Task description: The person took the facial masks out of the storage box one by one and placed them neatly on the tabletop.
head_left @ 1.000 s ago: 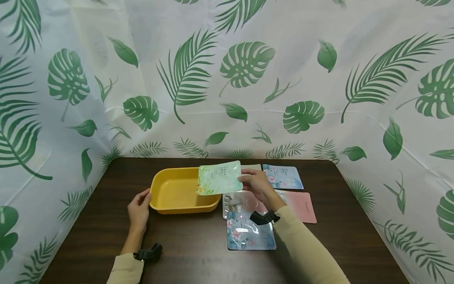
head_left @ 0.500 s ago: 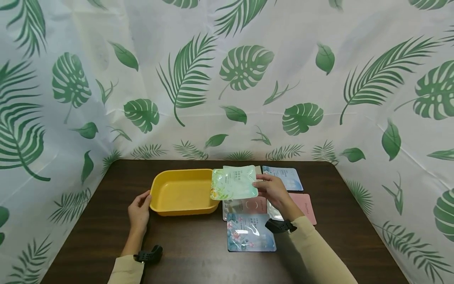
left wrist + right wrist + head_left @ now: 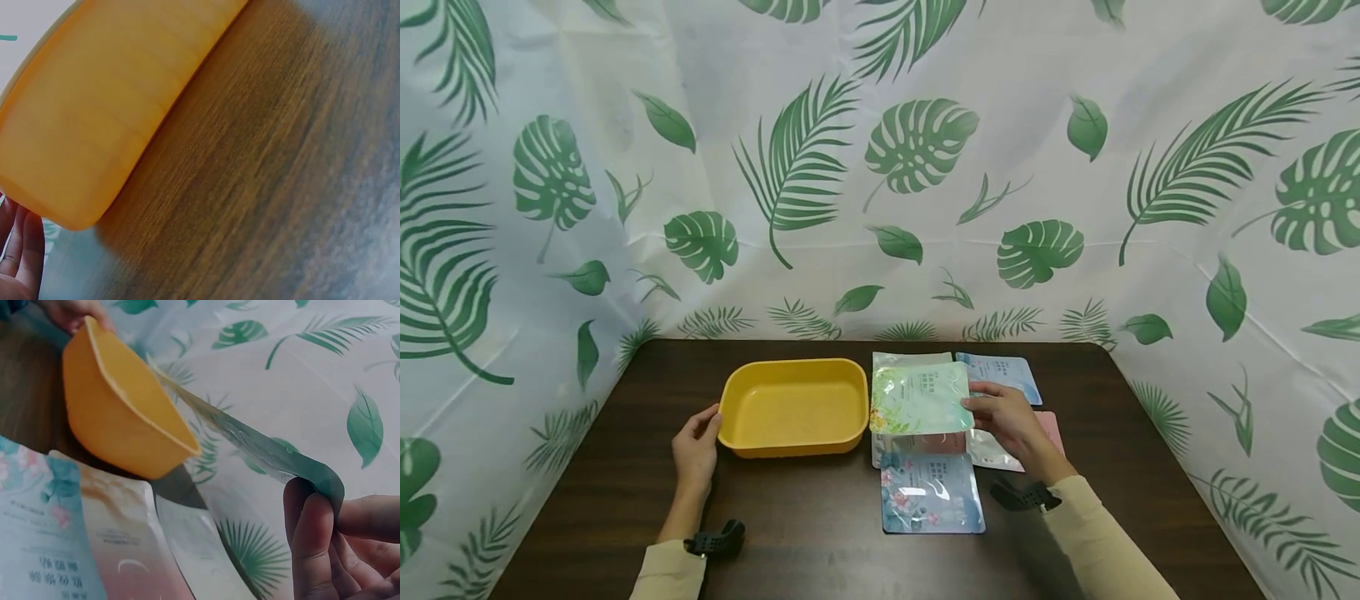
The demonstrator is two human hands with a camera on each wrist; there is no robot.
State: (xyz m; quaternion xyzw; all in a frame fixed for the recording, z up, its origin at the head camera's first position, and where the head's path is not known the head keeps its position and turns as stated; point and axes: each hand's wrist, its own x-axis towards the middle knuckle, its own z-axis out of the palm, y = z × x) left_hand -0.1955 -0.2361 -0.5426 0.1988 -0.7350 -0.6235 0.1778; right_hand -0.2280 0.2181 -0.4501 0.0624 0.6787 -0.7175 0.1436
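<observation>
In the head view, my right hand (image 3: pixel 1009 417) pinches the right edge of a green sachet, a face-mask packet (image 3: pixel 921 398), between thumb and fingers. The packet is raised above other packets, just right of a yellow plastic basin (image 3: pixel 796 450). Seen edge-on in the right wrist view, the green packet (image 3: pixel 250 442) is held up off the table. My left hand (image 3: pixel 695 446) holds the basin's left end by the rim. Fingers of the left hand (image 3: pixel 22 244) show at the basin's end in the left wrist view. Nothing lies inside the basin.
Blue floral packets lie in front (image 3: pixel 932 493) and at the back right (image 3: pixel 1006 375). A pale packet (image 3: pixel 912 359) and a pink-and-grey packet (image 3: pixel 925 446) are partly covered by the green one. Another pink packet (image 3: pixel 1049 427) sits behind my right hand. A leaf-patterned cloth (image 3: pixel 820 275) hangs behind the dark table (image 3: pixel 805 525).
My right hand has carried the green packet rightward, from over the basin's right end to above the other packets. My left hand has stayed at the basin's left end.
</observation>
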